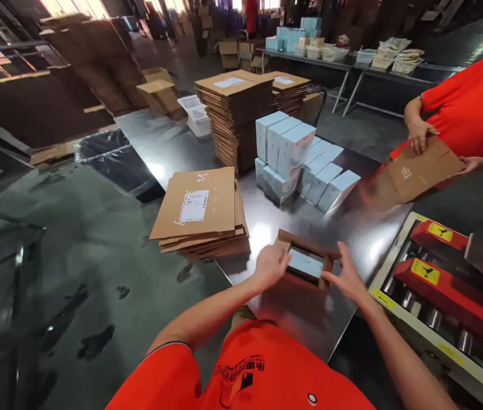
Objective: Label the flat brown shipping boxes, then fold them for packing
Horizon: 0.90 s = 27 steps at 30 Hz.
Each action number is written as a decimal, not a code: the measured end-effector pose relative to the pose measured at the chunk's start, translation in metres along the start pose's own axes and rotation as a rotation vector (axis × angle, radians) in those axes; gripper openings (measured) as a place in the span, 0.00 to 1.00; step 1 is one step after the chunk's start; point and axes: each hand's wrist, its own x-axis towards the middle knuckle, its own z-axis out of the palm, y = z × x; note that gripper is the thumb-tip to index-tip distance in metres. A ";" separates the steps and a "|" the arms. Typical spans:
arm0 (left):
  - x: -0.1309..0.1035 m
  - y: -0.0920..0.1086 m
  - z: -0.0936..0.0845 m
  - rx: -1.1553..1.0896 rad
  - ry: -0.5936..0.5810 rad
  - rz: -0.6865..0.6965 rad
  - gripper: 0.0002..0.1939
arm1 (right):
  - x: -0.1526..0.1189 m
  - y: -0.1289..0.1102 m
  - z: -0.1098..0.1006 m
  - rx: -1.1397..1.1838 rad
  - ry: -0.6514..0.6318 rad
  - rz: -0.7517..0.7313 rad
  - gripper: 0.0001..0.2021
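An open brown carton (295,291) stands on the metal table in front of me, with a pale blue box (305,263) inside it. My left hand (272,263) is at the carton's left end, its fingers closed on the edge of the cardboard there. At the right end my right hand (344,274) has its thumb and fingers apart, the thumb touching or close to a small flap. To the left lies a stack of flat cartons (209,199) with a white label on top. Behind the open carton, several light blue boxes (295,151) are grouped, some stacked two high.
A taller pile of flat cartons (237,108) and a white basket (196,114) stand at the table's far side. On the right runs a roller conveyor (433,319) with red parts. Beyond it a person in red (476,108) holds a brown carton (423,168).
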 end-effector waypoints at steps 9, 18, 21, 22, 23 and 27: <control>0.005 0.012 -0.010 0.279 -0.142 0.261 0.36 | -0.018 0.036 0.013 -0.003 -0.174 -0.093 0.29; 0.028 -0.031 0.001 -0.162 -0.190 -0.579 0.46 | -0.035 -0.001 0.047 0.256 0.095 0.097 0.18; 0.021 -0.037 -0.004 -0.178 -0.220 -0.772 0.32 | -0.023 0.005 0.048 0.348 0.051 0.068 0.17; 0.023 -0.037 -0.004 -0.175 -0.199 -0.785 0.30 | -0.018 0.013 0.046 0.378 0.029 0.054 0.17; 0.028 -0.035 -0.002 -0.177 -0.180 -0.797 0.28 | -0.014 0.023 0.044 0.405 0.027 0.054 0.17; 0.068 -0.016 0.034 -0.227 -0.178 -0.890 0.27 | -0.015 0.079 0.044 0.358 0.357 0.264 0.21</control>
